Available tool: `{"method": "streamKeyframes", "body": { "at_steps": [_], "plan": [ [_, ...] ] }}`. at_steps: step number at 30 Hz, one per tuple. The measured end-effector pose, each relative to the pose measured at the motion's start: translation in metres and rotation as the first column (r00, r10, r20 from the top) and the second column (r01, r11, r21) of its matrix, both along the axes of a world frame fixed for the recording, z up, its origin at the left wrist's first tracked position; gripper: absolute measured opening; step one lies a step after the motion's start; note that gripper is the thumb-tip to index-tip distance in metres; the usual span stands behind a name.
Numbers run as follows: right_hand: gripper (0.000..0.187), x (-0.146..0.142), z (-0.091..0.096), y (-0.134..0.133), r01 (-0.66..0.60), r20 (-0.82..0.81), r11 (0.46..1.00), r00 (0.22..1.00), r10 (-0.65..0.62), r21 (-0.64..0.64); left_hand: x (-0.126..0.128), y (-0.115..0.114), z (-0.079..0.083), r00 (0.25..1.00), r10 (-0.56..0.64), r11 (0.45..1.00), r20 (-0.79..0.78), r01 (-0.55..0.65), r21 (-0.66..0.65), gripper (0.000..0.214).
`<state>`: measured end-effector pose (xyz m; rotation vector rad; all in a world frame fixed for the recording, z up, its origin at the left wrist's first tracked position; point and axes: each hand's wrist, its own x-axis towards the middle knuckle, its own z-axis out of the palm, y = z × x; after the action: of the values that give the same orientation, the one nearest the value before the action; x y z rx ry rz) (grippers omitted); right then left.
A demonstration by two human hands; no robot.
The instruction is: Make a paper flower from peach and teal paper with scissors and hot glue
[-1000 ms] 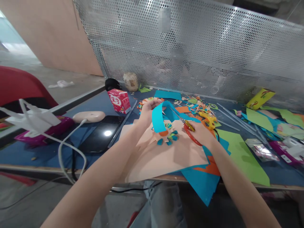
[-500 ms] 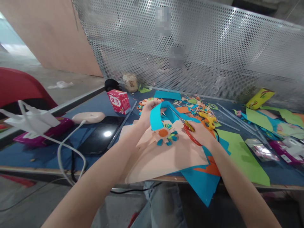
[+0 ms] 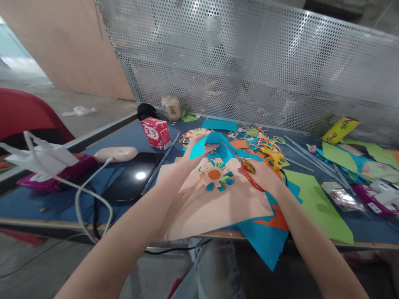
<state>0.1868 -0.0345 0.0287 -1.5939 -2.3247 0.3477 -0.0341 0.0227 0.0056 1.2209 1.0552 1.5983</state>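
Left hand [image 3: 199,150]: I see it pinching a curved blue paper strip [image 3: 215,143] — centre frame.
Right hand [image 3: 263,176]: closed around red-handled scissors [image 3: 246,168] — blades parted at the strip.

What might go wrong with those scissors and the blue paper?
The scissors in the right hand point toward the left hand pinching the blue paper strip, so a slip might nick a finger. The peach sheet overhangs the table edge and might slide off with the paper flower.
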Motion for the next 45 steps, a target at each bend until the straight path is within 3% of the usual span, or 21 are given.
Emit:
{"method": "streamKeyframes", "body": {
  "at_steps": [6,10,14,18,23,26,37,45],
  "plan": [
    [0.037,0.0,0.001,0.0,-0.009,-0.012,1.0,1.0,0.009,0.002,-0.001,-0.005,0.009,0.995,-0.1,0.992,0.018,0.101,-0.071,0.034],
    [0.036,0.001,0.001,-0.001,-0.011,0.017,0.999,1.0,0.011,-0.037,-0.004,-0.007,0.014,0.991,-0.075,0.997,0.109,0.075,0.001,0.039],
    [0.04,0.003,0.001,0.0,0.007,0.09,0.998,0.996,-0.001,-0.056,-0.012,-0.002,0.013,0.993,0.081,0.993,0.081,-0.087,0.079,0.025],
    [0.041,0.005,0.002,0.0,0.017,0.074,0.998,0.997,-0.013,-0.061,-0.02,0.003,0.012,0.969,0.245,0.956,-0.027,-0.237,0.176,0.015],
    [0.036,0.004,0.004,-0.001,-0.055,0.046,0.996,0.997,0.058,-0.066,-0.023,0.003,0.013,0.941,0.311,0.926,-0.131,-0.268,0.267,0.019],
    [0.034,0.004,0.004,-0.001,-0.069,0.043,0.996,0.997,0.072,-0.061,-0.021,0.002,0.013,0.946,0.267,0.933,-0.182,-0.206,0.294,0.023],
    [0.035,0.0,0.006,-0.005,-0.042,0.044,0.992,0.998,0.047,-0.122,-0.013,-0.005,0.015,0.993,-0.07,0.959,-0.09,0.092,0.268,0.029],
    [0.031,0.005,0.0,0.001,-0.087,-0.018,0.986,0.996,0.086,-0.145,-0.013,-0.008,0.015,0.963,-0.074,0.984,-0.259,0.113,0.138,0.039]
  ]
}}
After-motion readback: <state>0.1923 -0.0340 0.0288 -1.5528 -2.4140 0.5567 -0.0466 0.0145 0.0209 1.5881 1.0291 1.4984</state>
